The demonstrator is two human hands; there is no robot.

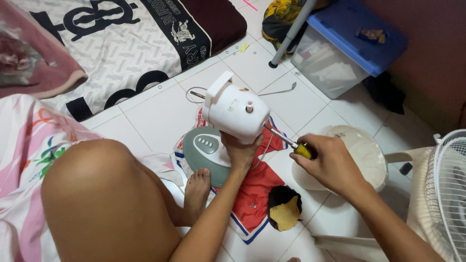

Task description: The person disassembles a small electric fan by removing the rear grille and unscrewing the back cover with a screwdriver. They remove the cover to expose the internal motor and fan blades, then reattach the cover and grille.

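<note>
I am looking down at a white tiled floor [160, 116] in a small room, with a patterned mattress [121, 43] lying along the upper left and a clear storage bin with a blue lid [347, 39] sitting by the dark red wall at the upper right. A red cloth [257, 194] is spreading over the tiles beneath my work, and a white fan grille [451, 189] is leaning in at the right edge. My left hand [240, 153] is wrapping closed around the underside of the white fan motor housing [235, 109], holding it up above the grey-green fan base [206, 150]. My right hand [330, 162] is gripping tight on the yellow handle of a screwdriver [291, 144], its fingers fully curled. The shaft is running up and left from that hand, and its tip is meeting the housing's lower right side, just above my left hand. My bare knee [102, 194] is filling the lower left.
</note>
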